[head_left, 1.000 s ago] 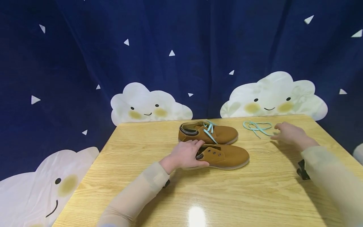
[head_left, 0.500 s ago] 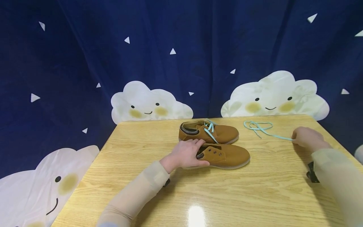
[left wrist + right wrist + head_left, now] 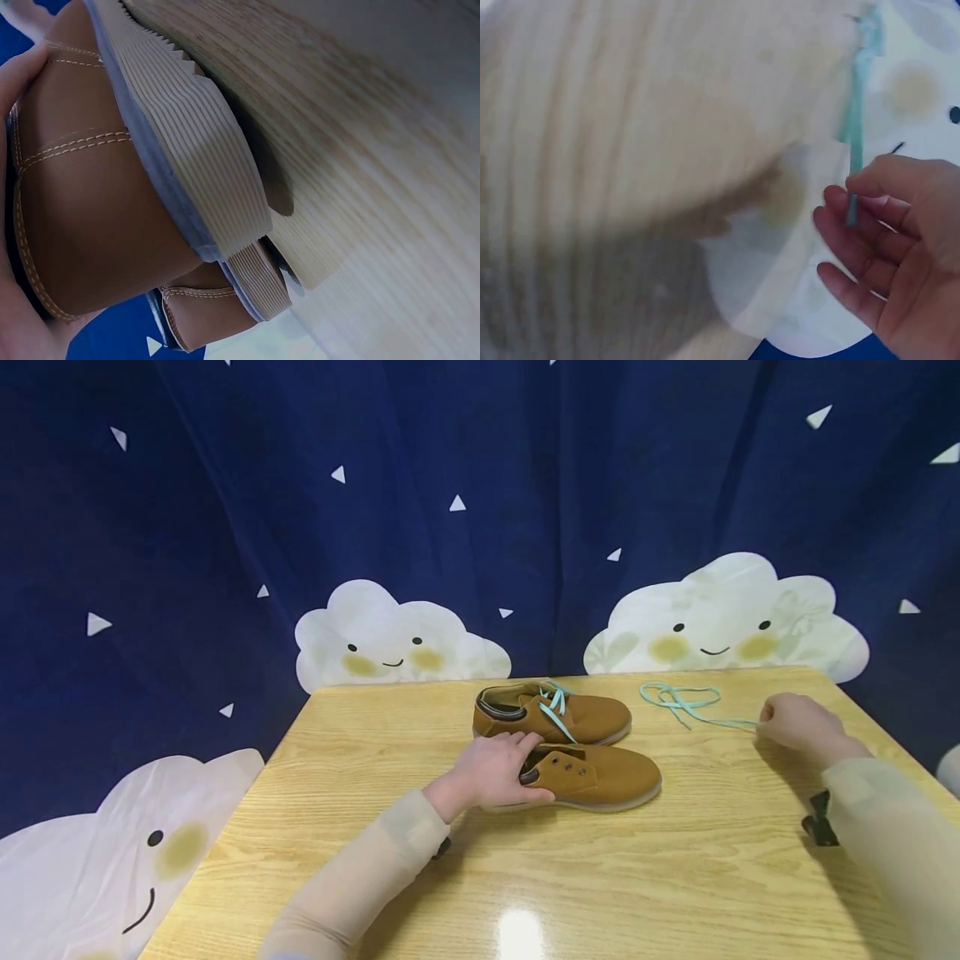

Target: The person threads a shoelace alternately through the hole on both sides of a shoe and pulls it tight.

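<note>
At mid-table my left hand (image 3: 495, 770) grips the heel end of the nearer brown shoe (image 3: 615, 775), thumb on the near side and fingers across its opening. This shoe has bare eyelets. Its stitched heel (image 3: 90, 217) and ridged sole fill much of the left wrist view. To the right, my right hand (image 3: 802, 723) pinches one end of a loose mint-green shoelace (image 3: 686, 702). In the right wrist view the lace end (image 3: 853, 199) pokes out between thumb and forefinger, while the other fingers are loosely bent.
A matching brown shoe (image 3: 600, 714) with mint laces tied in it stands just behind the nearer one. Both lie on a light wooden table (image 3: 645, 877). A dark blue curtain (image 3: 420, 427) with printed clouds hangs behind the table's far edge.
My right hand took the lace's end and drew it right, straightening that part. Since then it has come back slightly left and the lace has slackened. My left hand stays on the shoe.
</note>
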A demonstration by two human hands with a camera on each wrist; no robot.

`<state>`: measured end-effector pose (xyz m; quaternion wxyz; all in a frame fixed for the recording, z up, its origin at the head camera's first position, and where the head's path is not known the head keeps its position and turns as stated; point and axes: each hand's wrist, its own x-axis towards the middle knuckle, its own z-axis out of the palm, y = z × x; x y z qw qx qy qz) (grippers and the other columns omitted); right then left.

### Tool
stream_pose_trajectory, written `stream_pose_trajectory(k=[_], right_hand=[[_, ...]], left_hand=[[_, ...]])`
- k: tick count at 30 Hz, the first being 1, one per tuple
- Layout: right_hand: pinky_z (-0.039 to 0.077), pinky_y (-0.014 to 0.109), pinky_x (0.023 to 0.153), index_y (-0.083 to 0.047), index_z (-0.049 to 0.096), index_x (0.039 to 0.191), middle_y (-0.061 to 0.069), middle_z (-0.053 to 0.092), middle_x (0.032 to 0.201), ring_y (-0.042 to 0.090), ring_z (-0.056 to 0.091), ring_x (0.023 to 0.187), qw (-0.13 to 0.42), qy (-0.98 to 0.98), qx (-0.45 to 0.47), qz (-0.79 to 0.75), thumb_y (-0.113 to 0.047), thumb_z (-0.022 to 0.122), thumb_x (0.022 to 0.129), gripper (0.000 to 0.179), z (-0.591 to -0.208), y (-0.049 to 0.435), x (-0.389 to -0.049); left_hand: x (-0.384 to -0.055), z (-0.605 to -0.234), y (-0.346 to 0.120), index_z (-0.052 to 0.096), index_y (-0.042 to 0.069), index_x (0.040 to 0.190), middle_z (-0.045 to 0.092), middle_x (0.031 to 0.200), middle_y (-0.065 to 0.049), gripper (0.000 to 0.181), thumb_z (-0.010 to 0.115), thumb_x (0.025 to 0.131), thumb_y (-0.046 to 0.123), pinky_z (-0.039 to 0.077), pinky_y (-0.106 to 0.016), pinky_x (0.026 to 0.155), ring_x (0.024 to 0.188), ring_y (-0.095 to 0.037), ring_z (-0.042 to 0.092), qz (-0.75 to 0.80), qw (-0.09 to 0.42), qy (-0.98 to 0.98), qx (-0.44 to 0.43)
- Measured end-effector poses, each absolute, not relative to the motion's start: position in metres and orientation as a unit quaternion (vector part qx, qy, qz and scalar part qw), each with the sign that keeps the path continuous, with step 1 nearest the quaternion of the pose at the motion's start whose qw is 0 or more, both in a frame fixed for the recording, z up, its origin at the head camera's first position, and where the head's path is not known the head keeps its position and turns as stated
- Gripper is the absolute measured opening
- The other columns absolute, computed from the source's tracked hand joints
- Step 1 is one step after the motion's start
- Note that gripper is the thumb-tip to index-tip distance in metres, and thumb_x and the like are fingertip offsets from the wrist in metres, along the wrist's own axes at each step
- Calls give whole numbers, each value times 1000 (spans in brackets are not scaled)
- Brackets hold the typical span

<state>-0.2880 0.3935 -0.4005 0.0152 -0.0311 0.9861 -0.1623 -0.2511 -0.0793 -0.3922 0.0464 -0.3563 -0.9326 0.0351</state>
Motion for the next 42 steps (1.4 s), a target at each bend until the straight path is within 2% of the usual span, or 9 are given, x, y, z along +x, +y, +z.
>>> stream_pose_trajectory(k=[5, 9, 15, 19, 24, 31, 36, 38, 42], right_hand=[[43, 35, 54, 9, 57, 98, 12, 60, 76, 22, 56, 64, -42, 968, -42, -242, -11, 51, 93, 21, -391, 386, -286], [47, 29, 53, 12, 59, 103, 11, 62, 75, 12, 56, 61, -89, 944, -43, -316, -12, 48, 98, 27, -381, 375, -281], [50, 17, 64, 15, 57, 122, 13, 70, 94, -7, 58, 74, -68, 912, -51, -400, -21, 57, 99, 42, -362, 358, -276], [49, 13, 69, 15, 51, 129, 20, 68, 107, -9, 57, 82, -41, 909, -91, -404, -12, 63, 95, 45, -353, 344, -272], [48, 11, 70, 17, 54, 125, 28, 66, 106, -3, 63, 84, -56, 911, -138, -384, 1, 57, 96, 32, -347, 324, -265], [50, 17, 60, 12, 66, 111, 22, 70, 92, 8, 65, 72, -129, 919, -137, -345, -7, 58, 98, 24, -340, 305, -259], [43, 20, 58, 1, 74, 101, 17, 68, 97, 24, 59, 82, -188, 927, -153, -285, -12, 66, 94, 17, -338, 299, -252], [42, 14, 62, 0, 75, 100, 18, 67, 104, 21, 57, 91, -199, 924, -162, -283, -11, 66, 94, 15, -338, 298, -249], [40, 4, 69, 3, 73, 103, 21, 68, 108, -7, 54, 93, -181, 912, -175, -323, -9, 63, 96, 17, -339, 295, -242]], left_hand=[[-250, -394, -79, 43, 20, 140, 61, 123, -1, 87, 46, 80, 82, 51, -37, 70, 105, -20, 61, 32, 45, -932, -358], [-249, -394, -79, 44, 19, 139, 61, 122, 0, 86, 47, 80, 81, 51, -36, 71, 105, -20, 61, 29, 46, -932, -360], [-249, -394, -81, 45, 18, 139, 62, 119, 0, 86, 48, 80, 81, 51, -35, 69, 102, -19, 62, 21, 53, -930, -363], [-249, -394, -81, 45, 18, 139, 61, 119, 0, 87, 48, 79, 81, 50, -35, 69, 102, -19, 62, 21, 51, -932, -359], [-249, -394, -82, 45, 18, 140, 61, 121, -1, 87, 50, 79, 80, 51, -37, 72, 105, -20, 61, 18, 49, -932, -358], [-251, -392, -82, 45, 16, 140, 61, 123, -2, 88, 52, 79, 79, 52, -38, 73, 108, -21, 60, 7, 51, -930, -365], [-253, -388, -83, 44, 15, 142, 58, 130, -4, 87, 53, 81, 76, 51, -39, 81, 116, -21, 56, -27, 61, -923, -379], [-253, -387, -83, 44, 15, 142, 57, 132, -4, 85, 54, 83, 74, 50, -39, 85, 119, -21, 54, -45, 66, -918, -388], [-252, -385, -83, 45, 14, 141, 56, 131, -3, 76, 55, 88, 67, 49, -38, 90, 120, -21, 54, -77, 84, -903, -414]])
